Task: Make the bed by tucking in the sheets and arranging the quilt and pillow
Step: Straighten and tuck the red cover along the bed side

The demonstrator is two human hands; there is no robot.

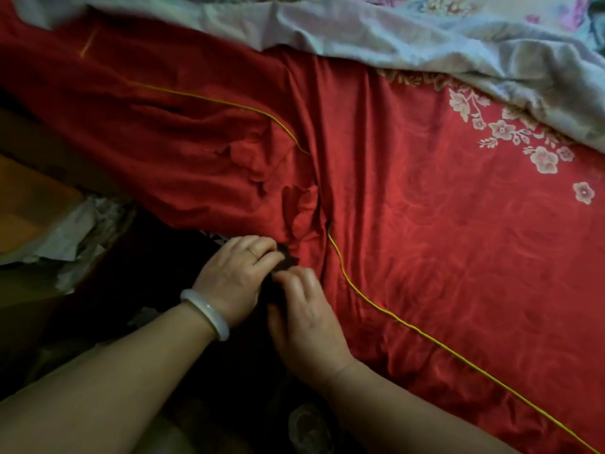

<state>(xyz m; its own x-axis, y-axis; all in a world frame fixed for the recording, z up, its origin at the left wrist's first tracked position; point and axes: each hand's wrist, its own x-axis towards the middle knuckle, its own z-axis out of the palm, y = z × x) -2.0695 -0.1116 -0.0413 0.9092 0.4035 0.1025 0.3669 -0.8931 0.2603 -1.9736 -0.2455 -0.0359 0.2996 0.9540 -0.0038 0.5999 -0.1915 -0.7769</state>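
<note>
A red satin sheet (442, 231) with yellow piping and a pale flower print covers the bed. It is bunched and creased at the bed's side edge. My left hand (234, 273), with a pale bangle on its wrist, pinches a dark fold of the sheet's edge with curled fingers. My right hand (306, 317) sits right beside it, fingers curled onto the same fold. A pale floral quilt (409, 37) lies crumpled along the far side of the bed. No pillow is in view.
To the left of the bed stands an orange-brown box or piece of furniture (29, 211) with crumpled white plastic (75, 231) against it. The gap beside the bed under my arms is dark.
</note>
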